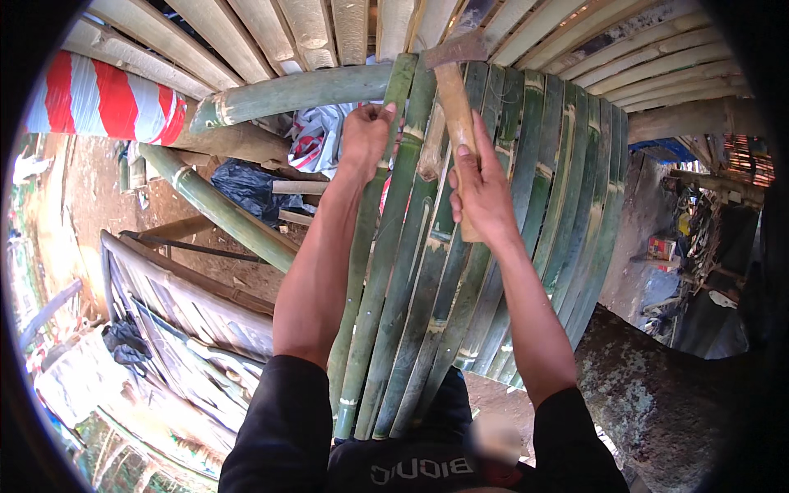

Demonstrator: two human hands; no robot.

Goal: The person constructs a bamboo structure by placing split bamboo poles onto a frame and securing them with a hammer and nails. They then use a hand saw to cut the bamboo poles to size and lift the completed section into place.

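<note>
My right hand [485,185] is wrapped round the wooden handle of a hammer [454,90]. Its dark, rusty metal head lies over the far ends of the green bamboo slats [394,214]. These slats run side by side from the far side toward my body. At the far end of the leftmost slats, my left hand [366,140] is closed, thumb and fingers pinched together. Whatever sits in that pinch is too small or hidden to make out. A thick green bamboo pole [304,92] crosses by the slats' far ends, just beyond my left hand.
Pale split-bamboo slats [271,29] fan out at the far side. A post wrapped in red and white plastic [107,94] stands far left. Below are dark plastic bags [246,191] and a slanting bamboo pole [222,205]. A large rough trunk or rock [649,403] lies near right.
</note>
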